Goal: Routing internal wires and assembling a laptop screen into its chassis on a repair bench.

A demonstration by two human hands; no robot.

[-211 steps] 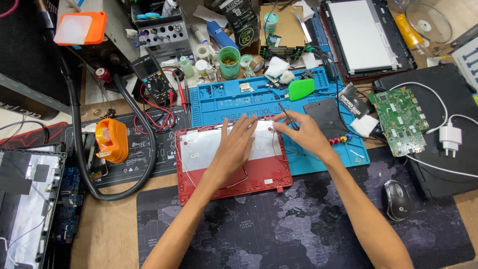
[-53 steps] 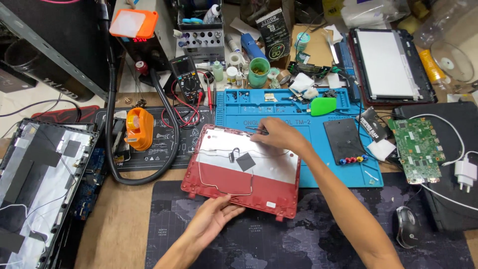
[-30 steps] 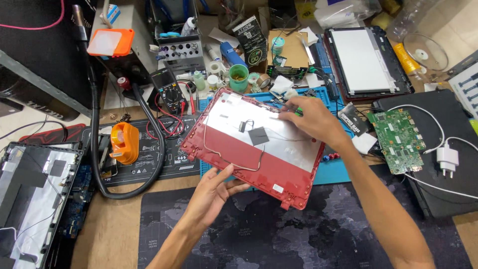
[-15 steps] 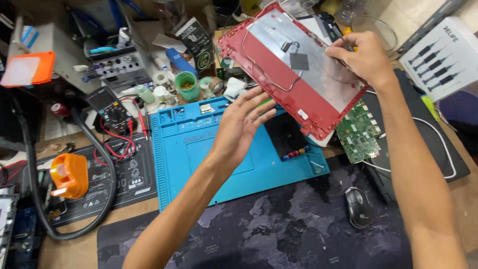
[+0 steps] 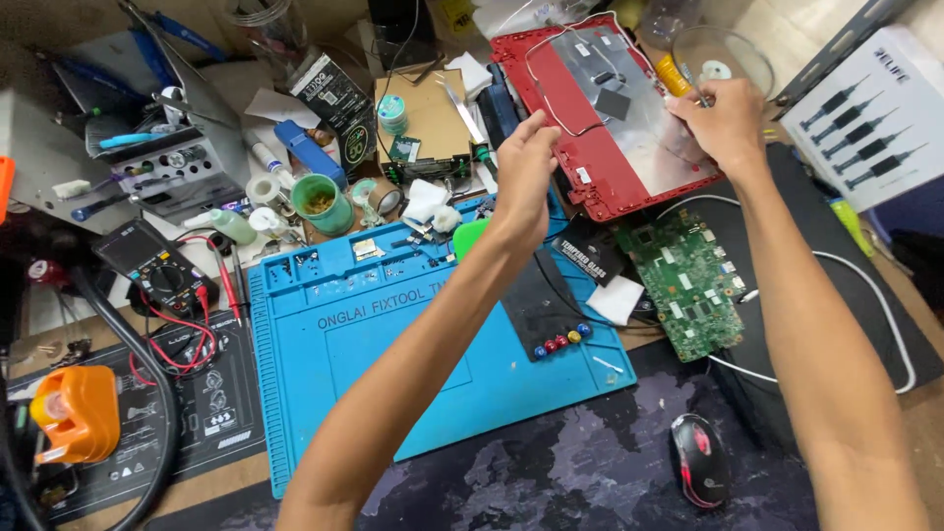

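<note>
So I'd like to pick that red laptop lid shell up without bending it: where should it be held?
Probably by the red laptop lid shell's two long red rims, one hand on each side, approaching from its near corner. The rim frame looks thick, while the silver panel inside carries a thin white cable. The right hand is at its right edge; the left hand is beside its left rim.

An electronics repair workshop: blue repair mat (image 5: 393, 334), multimeter (image 5: 147, 270), bare circuit board (image 5: 688, 285).

— Where are the arms?
— Both stretched forward and bare. The left hand (image 5: 523, 177) is raised, fingers loosely open.
— And the right hand (image 5: 723, 123)?
— Farther out, fingers curled in a closed grip, wrist bent.
</note>
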